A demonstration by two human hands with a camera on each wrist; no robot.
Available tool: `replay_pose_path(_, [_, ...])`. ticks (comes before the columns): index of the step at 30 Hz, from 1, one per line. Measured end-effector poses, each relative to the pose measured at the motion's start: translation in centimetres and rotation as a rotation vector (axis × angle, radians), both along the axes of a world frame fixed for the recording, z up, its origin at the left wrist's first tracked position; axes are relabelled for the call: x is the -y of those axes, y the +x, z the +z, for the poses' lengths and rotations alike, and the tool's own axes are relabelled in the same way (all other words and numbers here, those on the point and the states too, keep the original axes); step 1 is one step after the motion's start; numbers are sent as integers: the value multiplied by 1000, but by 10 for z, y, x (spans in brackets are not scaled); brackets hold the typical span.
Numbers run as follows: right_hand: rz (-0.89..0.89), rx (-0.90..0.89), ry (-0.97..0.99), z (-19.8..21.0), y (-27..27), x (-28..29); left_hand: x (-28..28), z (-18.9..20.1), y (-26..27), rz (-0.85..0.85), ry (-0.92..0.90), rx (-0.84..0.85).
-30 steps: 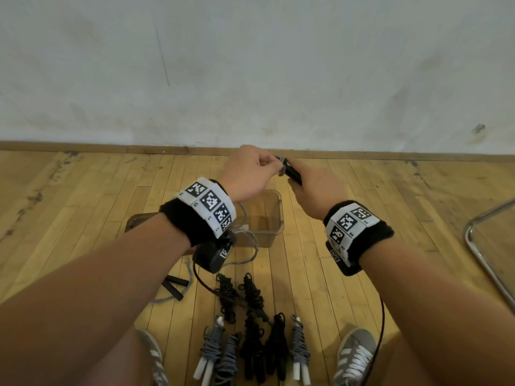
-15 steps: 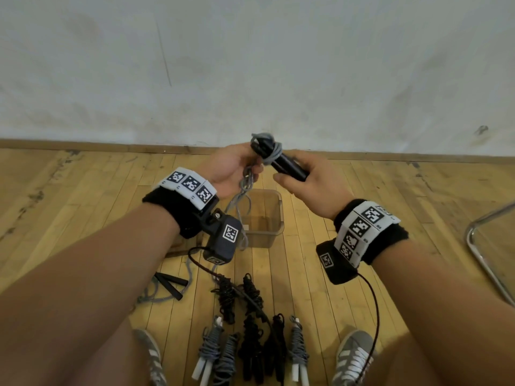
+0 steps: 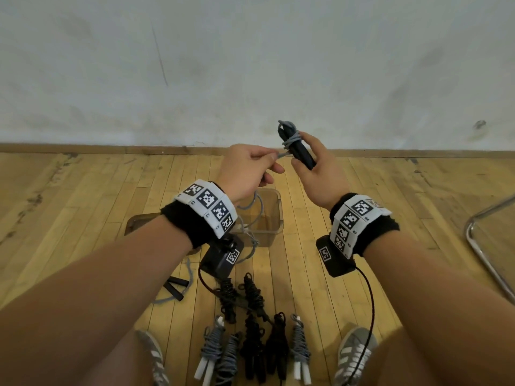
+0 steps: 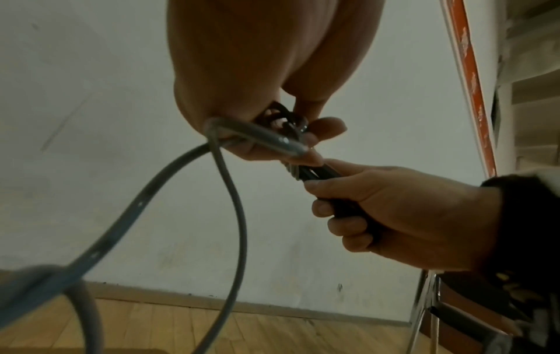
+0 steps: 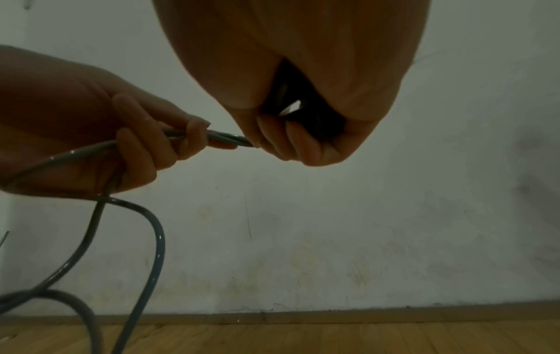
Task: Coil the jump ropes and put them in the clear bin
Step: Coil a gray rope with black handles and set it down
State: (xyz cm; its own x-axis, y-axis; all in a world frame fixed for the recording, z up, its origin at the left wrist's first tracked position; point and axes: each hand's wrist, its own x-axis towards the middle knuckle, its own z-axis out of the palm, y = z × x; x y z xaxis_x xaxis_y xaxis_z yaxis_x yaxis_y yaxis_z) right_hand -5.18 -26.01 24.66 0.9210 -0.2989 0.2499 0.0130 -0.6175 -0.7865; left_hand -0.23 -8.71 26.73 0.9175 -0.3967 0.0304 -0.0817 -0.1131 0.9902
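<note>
Two wristbands (image 3: 207,204) with square black-white codes, no readable words

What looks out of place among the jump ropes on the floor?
One grey rope with black handles sprawls loose left of the coiled bundles. The clear bin holds no coiled rope; only slack from the rope in hand hangs over it.

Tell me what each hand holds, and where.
Right hand grips the black handles at their lower half. Left hand pinches the grey rope just beside the wraps.
</note>
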Motion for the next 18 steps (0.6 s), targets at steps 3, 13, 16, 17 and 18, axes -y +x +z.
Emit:
replay_pose_path(3, [21, -66, -104, 1, -2, -3, 1, 2, -3, 17, -25, -50])
replay_pose_path(13, [43, -41, -310, -1, -12, -28, -2, 2, 3, 139, -80, -227])
replay_pose_path(16, [116, 29, -460, -4, -10, -29, -6, 0, 5, 167, -67, -188])
replay_pose_path(17, [134, 41, -455, -5, -10, -29, -6, -1, 5, 173, -74, -179])
replay_pose_path(18, [139, 51, -425, -5, -10, -29, -7, -2, 6, 174, -88, -176])
